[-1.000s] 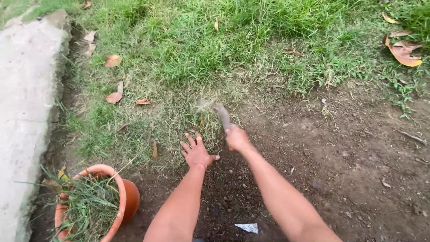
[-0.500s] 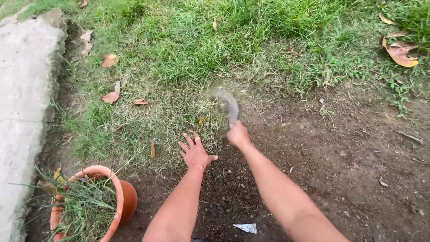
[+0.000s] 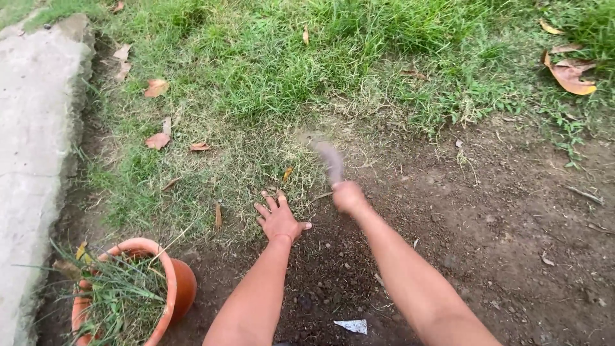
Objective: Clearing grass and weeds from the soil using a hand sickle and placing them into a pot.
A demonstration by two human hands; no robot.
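The right hand (image 3: 349, 197) is clenched around the handle of a curved blade tool (image 3: 330, 160), blurred just above it at the middle of the frame. The left hand (image 3: 278, 218) lies flat, fingers spread, on dry grass (image 3: 243, 166) at the edge of bare soil (image 3: 487, 211). A terracotta pot (image 3: 182, 288) of grass cuttings sits lower left beside a concrete kerb (image 3: 32, 141).
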